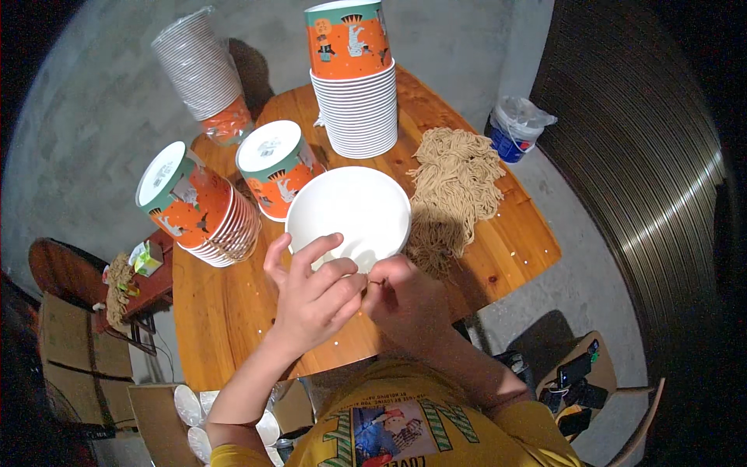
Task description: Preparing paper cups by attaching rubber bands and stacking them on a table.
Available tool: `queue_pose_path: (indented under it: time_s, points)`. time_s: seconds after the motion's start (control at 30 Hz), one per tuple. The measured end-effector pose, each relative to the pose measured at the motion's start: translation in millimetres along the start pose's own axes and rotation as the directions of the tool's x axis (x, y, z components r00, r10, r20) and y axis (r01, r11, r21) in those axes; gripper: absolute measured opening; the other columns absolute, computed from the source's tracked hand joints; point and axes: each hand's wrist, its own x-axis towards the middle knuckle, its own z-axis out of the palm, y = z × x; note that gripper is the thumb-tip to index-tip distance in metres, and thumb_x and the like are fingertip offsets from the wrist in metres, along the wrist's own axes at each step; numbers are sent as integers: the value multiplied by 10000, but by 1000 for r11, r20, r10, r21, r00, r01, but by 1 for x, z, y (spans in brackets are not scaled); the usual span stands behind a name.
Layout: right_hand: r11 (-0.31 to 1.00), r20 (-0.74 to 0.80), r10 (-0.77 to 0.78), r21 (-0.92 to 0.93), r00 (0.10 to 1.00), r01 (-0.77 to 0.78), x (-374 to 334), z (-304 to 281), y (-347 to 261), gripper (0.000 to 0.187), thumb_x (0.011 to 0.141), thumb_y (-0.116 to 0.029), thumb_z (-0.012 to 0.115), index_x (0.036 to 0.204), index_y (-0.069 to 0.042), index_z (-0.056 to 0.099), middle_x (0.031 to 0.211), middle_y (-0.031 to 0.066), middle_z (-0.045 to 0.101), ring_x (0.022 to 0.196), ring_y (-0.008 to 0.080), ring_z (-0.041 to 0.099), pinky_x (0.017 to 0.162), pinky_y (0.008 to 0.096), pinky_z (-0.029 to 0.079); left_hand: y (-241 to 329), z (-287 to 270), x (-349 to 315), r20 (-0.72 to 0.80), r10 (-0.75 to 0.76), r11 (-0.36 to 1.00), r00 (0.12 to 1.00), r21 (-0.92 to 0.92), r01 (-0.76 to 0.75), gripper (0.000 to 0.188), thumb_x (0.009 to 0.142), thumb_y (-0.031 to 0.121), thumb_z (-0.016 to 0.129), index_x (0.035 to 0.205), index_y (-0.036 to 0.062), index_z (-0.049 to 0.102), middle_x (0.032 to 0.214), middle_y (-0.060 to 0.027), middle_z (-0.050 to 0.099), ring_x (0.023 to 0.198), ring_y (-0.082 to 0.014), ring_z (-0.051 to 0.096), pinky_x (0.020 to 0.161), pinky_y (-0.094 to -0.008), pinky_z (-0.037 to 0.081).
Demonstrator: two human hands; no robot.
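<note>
A white paper bucket (354, 202) stands on the table with its open mouth toward me. Just at its near rim, my left hand (317, 300) and my right hand (405, 300) meet, fingertips together. Between them a tiny stretch of tan cord (374, 282) shows; most of it is hidden by the fingers. My right thumb and fingers are pinched on it. On the left hand the lower fingers are curled closed at the cord, while the upper ones reach over the bucket's mouth. To the right lies a loose heap of tan cords (459, 183).
Behind the bucket rises a tall stack of orange-and-green paper buckets (354, 109). At left are a tilted bucket stack (198, 206) with cords on it and an upturned bucket (272, 167). A plastic-wrapped stack (198, 70) stands farther back. A lined bin (517, 128) sits beyond the table (506, 265).
</note>
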Motion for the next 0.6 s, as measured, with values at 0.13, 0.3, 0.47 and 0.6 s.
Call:
queue_pose_path:
  time_s: [0.13, 0.3, 0.47, 0.6]
  points:
    - [994, 27, -26, -105, 999, 29, 2, -1, -1, 254, 740, -51, 654, 916, -96, 477, 710, 125, 562, 583, 320, 594, 508, 395, 478, 3, -2, 1, -11, 31, 998, 999, 60, -30, 126, 690, 245, 670, 782, 184, 609, 923, 65, 569, 1113, -200, 513, 990, -534, 185]
    - [993, 32, -9, -116, 999, 12, 3, 0, -3, 233, 738, -49, 646, 896, -93, 481, 706, 128, 569, 587, 329, 596, 508, 412, 476, 2, -3, 0, -13, 44, 995, 999, 92, -43, 125, 696, 253, 672, 785, 191, 610, 925, 66, 569, 1114, -202, 513, 992, -536, 182]
    - [986, 120, 163, -33, 979, -160, 1, 0, -6, 143, 791, -69, 616, 856, -73, 489, 668, 92, 556, 540, 237, 582, 493, 354, 464, -1, -1, -1, 5, 1, 1000, 1000, -17, -1, 124, 681, 213, 693, 774, 202, 611, 896, 65, 559, 1107, -203, 513, 997, -530, 182]
    - [930, 150, 262, 224, 953, -291, -8, 6, 3, 106, 828, -69, 598, 858, -67, 496, 657, 40, 542, 520, 144, 540, 485, 306, 444, -5, 7, -2, -3, -67, 990, 998, -125, 66, 138, 664, 161, 699, 758, 192, 603, 875, 61, 558, 1108, -205, 511, 998, -527, 187]
